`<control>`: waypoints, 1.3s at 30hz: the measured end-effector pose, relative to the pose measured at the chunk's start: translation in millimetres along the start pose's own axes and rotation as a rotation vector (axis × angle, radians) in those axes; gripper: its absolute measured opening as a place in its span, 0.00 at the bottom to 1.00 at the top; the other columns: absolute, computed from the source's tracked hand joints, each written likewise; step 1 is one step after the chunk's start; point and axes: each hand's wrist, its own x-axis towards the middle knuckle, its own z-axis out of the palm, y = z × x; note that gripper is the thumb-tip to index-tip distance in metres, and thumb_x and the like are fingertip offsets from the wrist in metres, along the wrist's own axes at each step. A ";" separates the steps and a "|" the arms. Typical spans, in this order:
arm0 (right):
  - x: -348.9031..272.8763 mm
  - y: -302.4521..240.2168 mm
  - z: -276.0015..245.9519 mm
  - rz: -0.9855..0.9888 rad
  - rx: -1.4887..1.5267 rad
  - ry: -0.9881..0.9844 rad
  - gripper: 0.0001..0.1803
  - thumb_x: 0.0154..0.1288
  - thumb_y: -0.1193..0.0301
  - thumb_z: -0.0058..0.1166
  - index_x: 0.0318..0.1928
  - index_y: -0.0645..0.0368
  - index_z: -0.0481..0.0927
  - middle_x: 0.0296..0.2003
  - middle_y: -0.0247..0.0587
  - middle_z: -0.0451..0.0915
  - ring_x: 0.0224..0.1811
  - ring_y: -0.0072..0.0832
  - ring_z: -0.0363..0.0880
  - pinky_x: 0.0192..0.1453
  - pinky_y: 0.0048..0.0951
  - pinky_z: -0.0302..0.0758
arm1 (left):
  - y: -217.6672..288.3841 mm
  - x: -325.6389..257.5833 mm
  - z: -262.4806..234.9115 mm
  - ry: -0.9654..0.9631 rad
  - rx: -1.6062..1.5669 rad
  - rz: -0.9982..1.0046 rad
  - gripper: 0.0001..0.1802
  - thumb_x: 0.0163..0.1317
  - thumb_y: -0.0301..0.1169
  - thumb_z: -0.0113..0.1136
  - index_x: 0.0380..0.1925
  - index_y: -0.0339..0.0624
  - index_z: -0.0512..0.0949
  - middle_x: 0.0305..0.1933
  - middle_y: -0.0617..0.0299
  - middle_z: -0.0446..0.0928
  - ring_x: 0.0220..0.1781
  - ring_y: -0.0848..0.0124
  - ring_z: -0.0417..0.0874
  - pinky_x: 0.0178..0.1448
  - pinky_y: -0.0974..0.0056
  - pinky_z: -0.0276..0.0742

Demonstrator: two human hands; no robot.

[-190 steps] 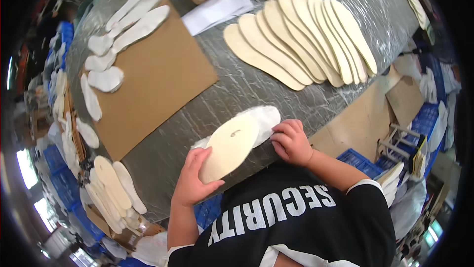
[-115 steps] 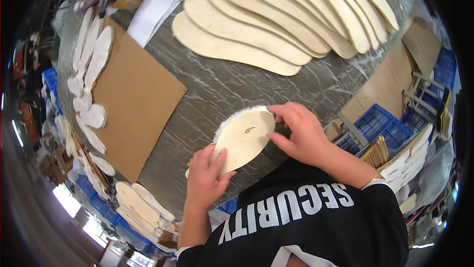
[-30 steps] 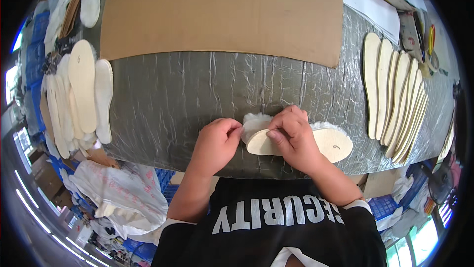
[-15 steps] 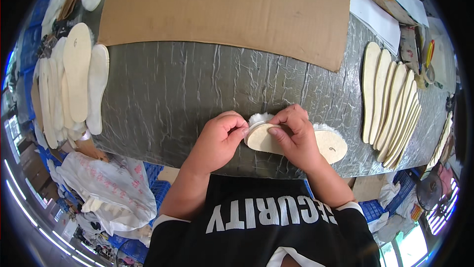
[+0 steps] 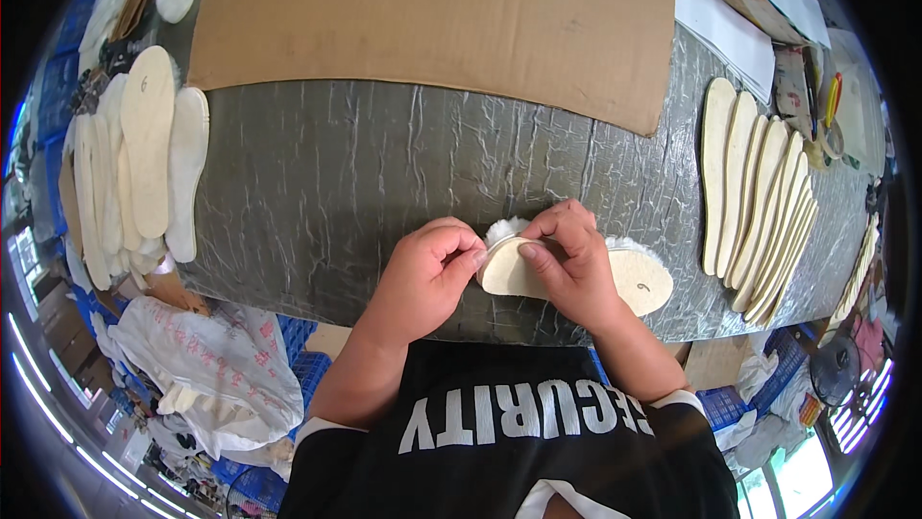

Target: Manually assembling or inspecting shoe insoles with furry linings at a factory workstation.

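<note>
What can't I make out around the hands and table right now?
Head view:
Middle of the fleece-edged insole: hidden by the right hand.
Whether the left hand pinches its edge: fingertips too small and overlapping to tell.
Far side of the cardboard sheet: cut off by the upper edge.
Fanned insoles: partly hidden by one another.

I see a flat brown cardboard sheet (image 5: 432, 20), with white paper sheets (image 5: 722, 31) just right of it. Well below and left of it lies a red-printed white plastic sack (image 5: 213, 358); well below right, possibly a round dark fan (image 5: 834, 365).
</note>
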 end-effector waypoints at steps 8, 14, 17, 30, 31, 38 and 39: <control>-0.6 -0.1 1.1 0.007 0.000 0.022 0.06 0.56 0.75 0.62 0.34 0.56 0.78 0.32 0.33 0.78 0.39 0.35 0.72 0.48 0.35 0.61 | 3.0 -6.2 4.2 0.003 -0.137 -0.017 0.03 0.62 0.17 0.56 0.35 0.28 0.77 0.40 0.58 0.75 0.34 0.75 0.79 0.39 0.71 0.77; -1.9 -0.7 0.5 -0.004 -0.009 0.032 0.06 0.55 0.75 0.62 0.33 0.56 0.78 0.32 0.33 0.77 0.39 0.35 0.72 0.48 0.35 0.61 | 3.4 -14.0 12.6 0.060 -0.039 0.059 0.10 0.56 0.14 0.63 0.39 0.29 0.78 0.42 0.58 0.74 0.39 0.74 0.80 0.42 0.71 0.80; -2.3 -0.4 0.8 -0.011 0.000 0.035 0.07 0.55 0.75 0.62 0.33 0.56 0.77 0.32 0.34 0.77 0.39 0.34 0.72 0.48 0.35 0.60 | 4.7 -14.0 17.3 0.134 0.114 0.135 0.11 0.55 0.15 0.65 0.39 0.30 0.78 0.40 0.58 0.75 0.38 0.74 0.81 0.40 0.72 0.80; 10.3 -9.3 -13.4 -0.071 -0.125 -0.058 0.16 0.52 0.70 0.65 0.43 0.56 0.78 0.39 0.36 0.78 0.49 0.38 0.71 0.50 0.37 0.60 | -1.1 -13.1 19.2 0.209 0.218 0.246 0.06 0.55 0.19 0.65 0.34 0.33 0.79 0.33 0.56 0.78 0.29 0.68 0.79 0.33 0.69 0.75; 11.4 -7.7 -16.5 -0.068 -0.128 -0.054 0.16 0.52 0.70 0.65 0.43 0.56 0.78 0.39 0.36 0.78 0.49 0.38 0.71 0.50 0.37 0.60 | -2.7 -13.3 19.1 0.204 0.216 0.248 0.06 0.55 0.19 0.65 0.34 0.33 0.79 0.33 0.56 0.78 0.29 0.68 0.79 0.33 0.69 0.75; 11.9 -0.2 -21.9 -0.044 -0.068 -0.230 0.12 0.54 0.70 0.65 0.39 0.56 0.80 0.35 0.35 0.79 0.44 0.36 0.72 0.49 0.35 0.61 | -3.7 -15.0 17.9 0.196 0.185 0.210 0.08 0.54 0.16 0.65 0.34 0.32 0.78 0.35 0.59 0.77 0.31 0.76 0.76 0.34 0.72 0.73; 11.9 0.1 -21.1 -0.039 -0.055 -0.226 0.11 0.54 0.70 0.65 0.38 0.56 0.80 0.34 0.35 0.78 0.42 0.36 0.72 0.49 0.35 0.61 | -4.9 -15.2 18.0 0.196 0.173 0.206 0.08 0.55 0.16 0.65 0.35 0.31 0.78 0.35 0.60 0.77 0.31 0.76 0.75 0.35 0.72 0.73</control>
